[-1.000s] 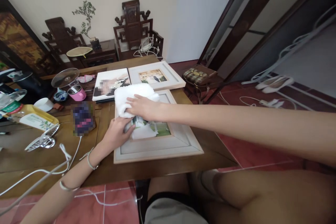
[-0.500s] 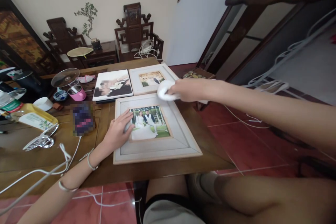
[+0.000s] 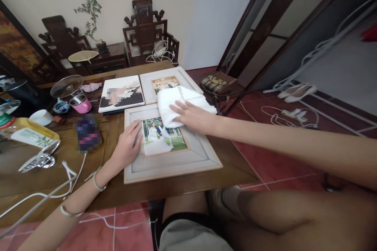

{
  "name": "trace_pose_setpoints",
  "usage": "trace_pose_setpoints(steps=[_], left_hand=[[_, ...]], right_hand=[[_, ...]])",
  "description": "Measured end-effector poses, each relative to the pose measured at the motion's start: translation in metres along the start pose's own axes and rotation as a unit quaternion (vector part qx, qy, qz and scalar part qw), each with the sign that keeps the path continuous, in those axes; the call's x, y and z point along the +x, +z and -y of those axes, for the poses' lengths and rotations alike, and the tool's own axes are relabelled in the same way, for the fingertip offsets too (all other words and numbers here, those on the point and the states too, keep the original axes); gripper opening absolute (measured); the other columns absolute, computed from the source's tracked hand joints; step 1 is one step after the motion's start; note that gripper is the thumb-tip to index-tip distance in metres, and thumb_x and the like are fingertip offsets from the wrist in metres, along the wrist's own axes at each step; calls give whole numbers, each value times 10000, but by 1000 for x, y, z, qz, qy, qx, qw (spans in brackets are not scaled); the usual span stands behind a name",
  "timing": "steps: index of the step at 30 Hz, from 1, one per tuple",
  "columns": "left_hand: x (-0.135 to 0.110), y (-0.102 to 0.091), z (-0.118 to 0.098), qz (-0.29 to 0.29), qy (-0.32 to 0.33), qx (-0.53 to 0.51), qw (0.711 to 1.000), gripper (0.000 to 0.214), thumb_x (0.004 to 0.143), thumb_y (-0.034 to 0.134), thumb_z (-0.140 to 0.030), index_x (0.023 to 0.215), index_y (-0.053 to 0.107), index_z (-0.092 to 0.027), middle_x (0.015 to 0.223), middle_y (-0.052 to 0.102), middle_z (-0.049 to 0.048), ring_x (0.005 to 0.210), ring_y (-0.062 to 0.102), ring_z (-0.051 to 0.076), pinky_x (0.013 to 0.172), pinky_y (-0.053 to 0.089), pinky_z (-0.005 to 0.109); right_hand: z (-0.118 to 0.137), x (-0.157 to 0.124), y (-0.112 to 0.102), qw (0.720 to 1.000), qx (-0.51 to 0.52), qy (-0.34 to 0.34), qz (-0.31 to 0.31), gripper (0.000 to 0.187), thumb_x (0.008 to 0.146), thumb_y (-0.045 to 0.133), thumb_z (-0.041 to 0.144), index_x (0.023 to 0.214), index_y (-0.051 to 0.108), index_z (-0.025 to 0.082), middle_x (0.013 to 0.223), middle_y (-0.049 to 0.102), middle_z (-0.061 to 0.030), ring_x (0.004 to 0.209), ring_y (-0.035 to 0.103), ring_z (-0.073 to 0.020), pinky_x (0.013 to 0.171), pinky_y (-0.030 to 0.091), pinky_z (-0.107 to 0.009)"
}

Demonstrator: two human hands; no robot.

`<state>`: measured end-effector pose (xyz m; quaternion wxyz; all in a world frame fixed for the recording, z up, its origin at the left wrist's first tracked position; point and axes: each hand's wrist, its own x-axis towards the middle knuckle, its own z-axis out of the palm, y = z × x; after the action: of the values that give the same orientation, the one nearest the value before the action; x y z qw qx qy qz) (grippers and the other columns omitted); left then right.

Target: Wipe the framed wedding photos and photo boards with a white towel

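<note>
A pale wooden picture frame (image 3: 176, 160) with a wedding photo lies flat on the brown table (image 3: 55, 176) in front of me. My left hand (image 3: 126, 147) rests flat on the frame's left side, fingers stretched out. My right hand (image 3: 193, 117) presses flat on a white folded cloth (image 3: 173, 100) that covers the frame's upper right corner and part of a second framed photo (image 3: 165, 82) behind it.
A photo album (image 3: 120, 94) lies beside the second frame. On the left stand a pink cup (image 3: 80, 104), a blue bowl (image 3: 61, 106), a small fan (image 3: 66, 85), a yellow packet (image 3: 28, 133) and white cables (image 3: 70, 172). A checked bag (image 3: 216, 84) sits at the right.
My right hand lifted the cloth off the photo, swung it right bunched up, then laid it spread on the frame's upper right corner. My left hand stayed on the frame.
</note>
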<state>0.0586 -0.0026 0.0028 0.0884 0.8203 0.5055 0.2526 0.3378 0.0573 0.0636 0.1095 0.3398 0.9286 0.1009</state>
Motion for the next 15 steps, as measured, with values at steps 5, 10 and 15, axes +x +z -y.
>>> trace_pose_setpoints(steps=[5, 10, 15], left_hand=[[1, 5, 1, -18, 10, -13, 1000, 456, 978, 383, -222, 1418, 479, -152, 1482, 480, 152, 1396, 420, 265, 1173, 336, 490], [-5, 4, 15, -27, 37, -26, 999, 562, 883, 371, -63, 1431, 471, -142, 1494, 464, 148, 1404, 409, 256, 1187, 314, 482], [-7, 5, 27, -22, 35, -30, 999, 667, 804, 371, 9, 1445, 458, -154, 1508, 451, 134, 1404, 408, 254, 1189, 306, 490]], right_hand=[[-6, -9, -22, 996, 63, -14, 60, 615, 768, 414, -65, 1308, 616, 150, 1416, 489, -214, 1290, 470, -344, 971, 431, -449], [9, -23, -63, 973, 149, -18, 176, 615, 747, 389, -67, 1225, 677, 190, 1073, 654, -142, 923, 644, -224, 765, 454, -305], [39, -41, -102, 934, 206, -51, 288, 516, 704, 441, -37, 1080, 722, 176, 922, 680, -84, 730, 609, -184, 579, 382, -271]])
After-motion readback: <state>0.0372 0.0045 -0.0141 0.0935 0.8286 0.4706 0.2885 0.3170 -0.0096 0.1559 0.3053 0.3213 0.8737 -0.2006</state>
